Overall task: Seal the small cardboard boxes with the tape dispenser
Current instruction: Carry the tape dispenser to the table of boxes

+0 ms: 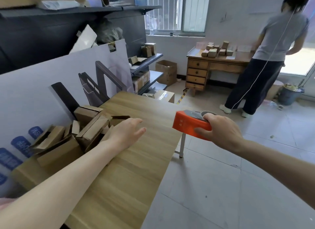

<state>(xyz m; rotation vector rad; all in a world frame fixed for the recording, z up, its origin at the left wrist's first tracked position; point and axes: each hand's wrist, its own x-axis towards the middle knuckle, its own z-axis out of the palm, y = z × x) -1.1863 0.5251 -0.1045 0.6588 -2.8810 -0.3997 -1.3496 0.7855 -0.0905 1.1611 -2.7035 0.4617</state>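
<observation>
Light wood counter [127, 177] runs from the near edge away, with both forearms reaching in over it. Left grip [126, 133] is empty, fingers straight and loose, edge-on over the counter just beside the pile; cannot tell if it touches the wood. Small cardboard boxes [90, 126] are heaped on the counter's left side against a white printed board [51, 78], flaps up, unsealed, tilted every way. Right grip [219, 131] is curled round the rear of the orange tape dispenser [185, 123], thumb on the side and fingers over the top. The dispenser is in the air past the counter's right edge, toothed end pointing left.

Farther back: dark shelving [148, 61] with cartons, an open carton [167, 72] on the tiled floor, and a drawered wooden counter [199, 70] carrying small brown boxes [214, 50]. A person [279, 41] stands at it, back turned. Blue bucket [288, 95] sits at far right.
</observation>
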